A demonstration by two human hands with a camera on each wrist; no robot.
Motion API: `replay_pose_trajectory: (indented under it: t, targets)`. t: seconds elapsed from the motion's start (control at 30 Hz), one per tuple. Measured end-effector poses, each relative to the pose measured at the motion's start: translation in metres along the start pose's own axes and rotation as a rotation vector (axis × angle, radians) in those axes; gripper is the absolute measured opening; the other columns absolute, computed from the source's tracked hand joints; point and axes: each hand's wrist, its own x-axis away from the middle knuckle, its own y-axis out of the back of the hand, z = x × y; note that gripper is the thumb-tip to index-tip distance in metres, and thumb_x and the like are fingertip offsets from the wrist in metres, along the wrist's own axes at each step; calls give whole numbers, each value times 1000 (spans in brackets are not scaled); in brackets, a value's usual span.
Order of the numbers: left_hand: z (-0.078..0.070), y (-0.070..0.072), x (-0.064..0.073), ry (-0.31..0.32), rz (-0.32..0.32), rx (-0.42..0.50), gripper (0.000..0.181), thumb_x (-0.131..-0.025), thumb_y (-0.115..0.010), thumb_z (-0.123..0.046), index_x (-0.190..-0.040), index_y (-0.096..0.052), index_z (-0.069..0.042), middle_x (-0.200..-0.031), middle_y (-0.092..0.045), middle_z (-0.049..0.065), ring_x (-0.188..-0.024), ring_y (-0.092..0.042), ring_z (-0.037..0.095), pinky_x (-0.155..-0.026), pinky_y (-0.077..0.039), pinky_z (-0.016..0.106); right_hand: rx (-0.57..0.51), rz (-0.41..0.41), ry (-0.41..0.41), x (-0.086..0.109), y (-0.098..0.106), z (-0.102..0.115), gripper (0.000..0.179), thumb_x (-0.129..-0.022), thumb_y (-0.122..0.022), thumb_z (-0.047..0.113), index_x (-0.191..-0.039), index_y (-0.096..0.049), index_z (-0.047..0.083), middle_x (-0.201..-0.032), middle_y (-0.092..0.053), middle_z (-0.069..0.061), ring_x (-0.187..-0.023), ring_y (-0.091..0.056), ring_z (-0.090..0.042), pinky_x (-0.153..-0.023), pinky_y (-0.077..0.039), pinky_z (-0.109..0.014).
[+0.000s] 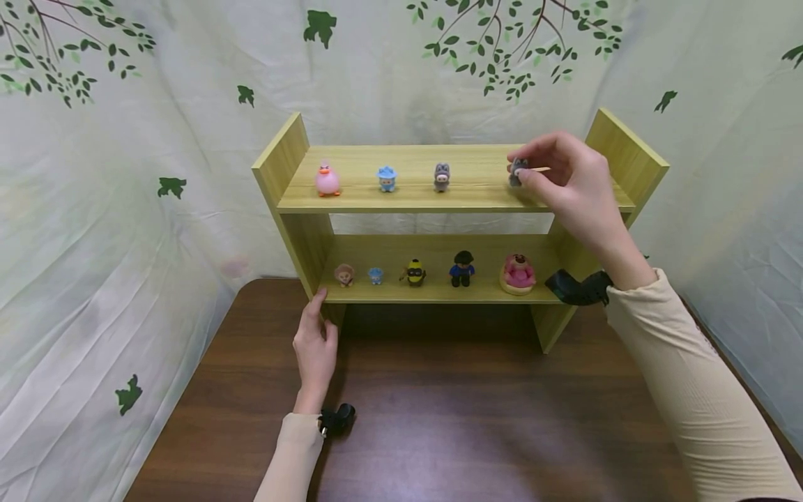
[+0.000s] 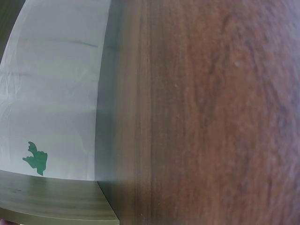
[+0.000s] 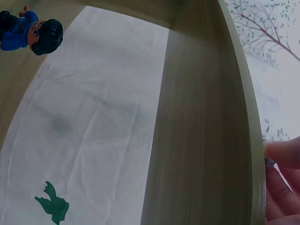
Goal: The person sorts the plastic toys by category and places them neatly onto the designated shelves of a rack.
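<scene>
My right hand [image 1: 567, 174] pinches a small grey figurine [image 1: 517, 171] between thumb and fingers at the right part of the upper shelf [image 1: 357, 202]. Whether its base touches the board cannot be told. Left of it on that shelf stand a similar grey figurine [image 1: 442, 178], a blue-hatted one [image 1: 386, 179] and a pink duck-like one [image 1: 327, 180]. My left hand [image 1: 316, 348] touches the shelf unit's lower left front corner with its fingers extended. In the right wrist view, fingertips [image 3: 283, 154] show past the board's edge; the figurine is mostly hidden.
On the lower shelf [image 1: 433, 300] stand a brown figurine [image 1: 343, 275], a small blue one [image 1: 375, 275], a yellow one [image 1: 415, 272], a black-haired one in blue [image 1: 461, 269] and a pink one [image 1: 518, 274]. The unit stands on a brown table [image 1: 439, 418] before a leaf-patterned curtain [image 1: 376, 84].
</scene>
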Motion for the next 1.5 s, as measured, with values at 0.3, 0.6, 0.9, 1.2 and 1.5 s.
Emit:
replay_pose_trajectory:
  t: [0.3, 0.6, 0.9, 1.2, 1.5]
  targets:
    - [1, -1, 1, -19, -6, -8, 70, -80, -51, 19, -138, -47, -21, -125, -58, 10, -61, -30, 17, -57, -31, 37, 33, -1, -10, -3, 0, -1, 18, -87, -61, -2, -105, -61, -2, -105, -66, -7, -93, -62, -15, -79, -48, -21]
    - [1, -1, 1, -21, -4, -9, 69, -81, -51, 18, -138, -47, -21, -124, -58, 11, -60, -29, 16, -55, -30, 37, 50, 4, -30, -2, 1, -2, 18, -88, -62, -1, -106, -61, -2, -104, -66, -7, -92, -63, -14, -80, -48, -20]
    - [1, -1, 1, -17, -3, -3, 69, -81, -51, 18, -138, -47, -20, -123, -58, 11, -62, -31, 17, -56, -30, 37, 82, 32, -46, -2, 0, -2, 19, -87, -63, -4, -106, -60, -3, -105, -66, -8, -92, -63, -12, -79, -48, -19]
    - [1, 0, 1, -4, 1, 3, 68, -82, -52, 17, -138, -47, -21, -125, -58, 11, -63, -33, 18, -58, -31, 38, 80, 19, -55, -1, -1, -2, 20, -87, -62, -5, -106, -61, -4, -104, -66, -10, -92, -63, -9, -80, -48, -18]
    - [1, -1, 1, -8, -9, -3, 67, -82, -51, 16, -138, -47, -21, -124, -58, 11, -62, -32, 16, -57, -30, 37, 47, 19, -53, -1, -1, -3, 20, -87, -63, -3, -107, -60, -4, -106, -64, -9, -94, -62, -12, -81, -48, -19]
